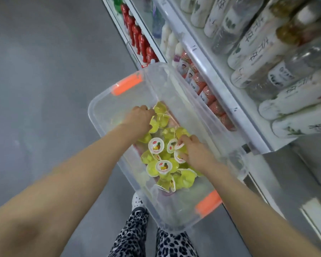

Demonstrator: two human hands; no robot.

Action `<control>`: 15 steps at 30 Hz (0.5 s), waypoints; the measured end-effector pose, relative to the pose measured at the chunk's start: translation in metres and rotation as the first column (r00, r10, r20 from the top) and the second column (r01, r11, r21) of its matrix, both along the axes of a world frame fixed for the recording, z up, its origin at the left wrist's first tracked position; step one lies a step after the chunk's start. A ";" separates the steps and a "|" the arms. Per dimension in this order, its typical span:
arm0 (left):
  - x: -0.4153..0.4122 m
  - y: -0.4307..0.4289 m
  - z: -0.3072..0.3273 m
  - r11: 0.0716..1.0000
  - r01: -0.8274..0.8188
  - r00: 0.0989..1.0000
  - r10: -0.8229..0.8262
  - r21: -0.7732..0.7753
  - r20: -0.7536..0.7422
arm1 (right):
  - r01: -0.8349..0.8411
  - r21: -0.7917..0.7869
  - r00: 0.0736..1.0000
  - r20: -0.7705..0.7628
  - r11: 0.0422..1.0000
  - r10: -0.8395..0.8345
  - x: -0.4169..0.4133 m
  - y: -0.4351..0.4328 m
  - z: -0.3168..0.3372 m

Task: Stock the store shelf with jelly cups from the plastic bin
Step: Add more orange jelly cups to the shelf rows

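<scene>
A clear plastic bin (107,108) with orange handles stands on the floor beside the store shelf (220,84). Several yellow jelly cups (156,146) with white fruit-printed lids lie heaped inside it. My left hand (140,117) reaches into the far part of the heap, fingers curled around a yellow cup (157,125). My right hand (195,150) is in the middle of the heap, fingers closed on a cup (179,157) with its lid facing sideways.
The white shelf unit runs along the right, holding rows of pale labelled bottles (263,58), red-and-white packets (202,84) lower down and red bottles (137,38) further off. Grey floor (44,71) spreads to the left. My patterned trouser legs (135,236) stand just behind the bin.
</scene>
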State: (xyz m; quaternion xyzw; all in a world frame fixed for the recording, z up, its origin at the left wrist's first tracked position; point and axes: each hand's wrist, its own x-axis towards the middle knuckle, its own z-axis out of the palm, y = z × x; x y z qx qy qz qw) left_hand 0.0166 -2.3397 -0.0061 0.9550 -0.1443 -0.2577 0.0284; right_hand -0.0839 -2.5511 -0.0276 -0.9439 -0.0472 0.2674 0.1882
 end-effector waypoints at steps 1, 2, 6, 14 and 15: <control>0.002 -0.006 -0.009 0.999 0.044 0.999 -0.043 0.031 -0.027 | -0.015 -0.008 1.000 -0.003 1.000 0.015 -0.002 -0.001 -0.001; 0.003 -0.011 -0.017 0.995 0.074 0.997 -0.072 0.061 -0.039 | -0.027 -0.025 1.000 -0.001 0.999 0.027 -0.002 -0.001 -0.002; 0.010 -0.018 -0.043 0.993 0.043 0.999 -0.044 0.114 0.000 | -0.012 -0.052 1.000 0.020 0.999 0.013 0.002 0.000 -0.004; 0.013 -0.018 -0.045 0.972 0.166 0.983 -0.176 0.165 0.048 | 0.119 0.045 0.988 0.095 0.992 -0.123 -0.003 0.001 0.015; 0.013 -0.017 -0.043 0.978 0.148 0.985 -0.160 0.147 0.070 | 0.135 0.060 0.982 0.127 0.989 -0.142 -0.005 -0.001 0.019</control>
